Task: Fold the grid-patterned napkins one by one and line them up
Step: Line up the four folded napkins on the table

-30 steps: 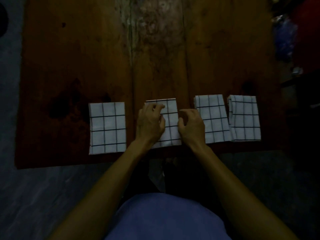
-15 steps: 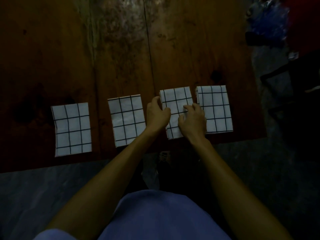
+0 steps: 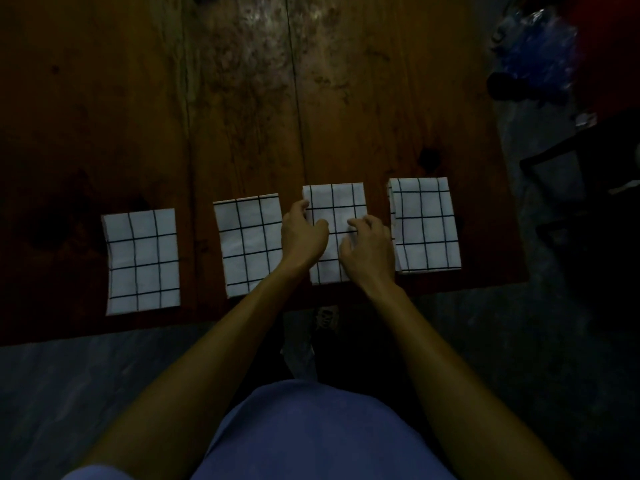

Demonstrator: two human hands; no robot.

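Observation:
Four folded white napkins with a black grid lie in a row near the front edge of the wooden table (image 3: 242,98). They are the far-left napkin (image 3: 142,261), the second napkin (image 3: 247,244), the third napkin (image 3: 341,206) and the far-right napkin (image 3: 426,225). Both hands are on the third one. My left hand (image 3: 303,235) holds its left edge, thumb along the side and forefinger on top. My right hand (image 3: 369,249) presses bent fingertips onto its middle and right part. The lower half of that napkin is partly hidden by my hands.
The table's right edge runs just beyond the far-right napkin. Past it stand a dark chair frame (image 3: 571,161) and a blue plastic bag (image 3: 540,53) on the grey floor. A broad stretch of bare wood lies behind the row.
My hands left the second napkin for the third one. That napkin now lies straighter, with a wider gap to the far-right napkin. The camera view shifted right.

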